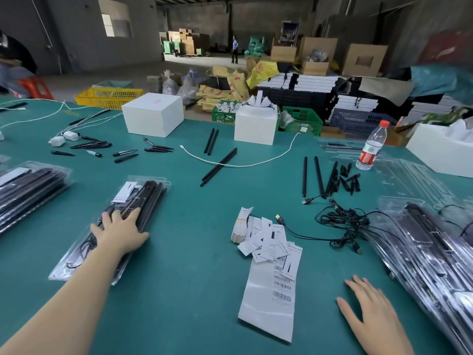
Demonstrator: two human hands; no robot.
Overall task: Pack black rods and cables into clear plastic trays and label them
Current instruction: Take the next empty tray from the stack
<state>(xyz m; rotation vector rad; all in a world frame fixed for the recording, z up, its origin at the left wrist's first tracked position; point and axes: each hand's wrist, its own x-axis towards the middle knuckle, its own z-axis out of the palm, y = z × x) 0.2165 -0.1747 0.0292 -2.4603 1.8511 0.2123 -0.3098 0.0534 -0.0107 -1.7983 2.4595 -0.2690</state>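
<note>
A filled clear plastic tray (143, 198) with black rods, a cable and a white label lies on the green table at the left. My left hand (120, 230) rests flat on its middle, fingers straight. My right hand (368, 311) hovers flat and holds nothing near the front right, beside a stack of packed trays (432, 252). Between the hands lie loose white labels (266, 237) and a barcode sheet (271, 301). Tangled black cables (343, 221) sit right of the labels. Loose black rods (320, 175) lie farther back.
Another stack of packed trays (28, 185) sits at the far left. Two white boxes (152, 115) (254, 125), a white cable (240, 163), a water bottle (372, 147) and empty clear trays (409, 172) stand toward the back. Crates and cardboard boxes crowd the floor beyond the table.
</note>
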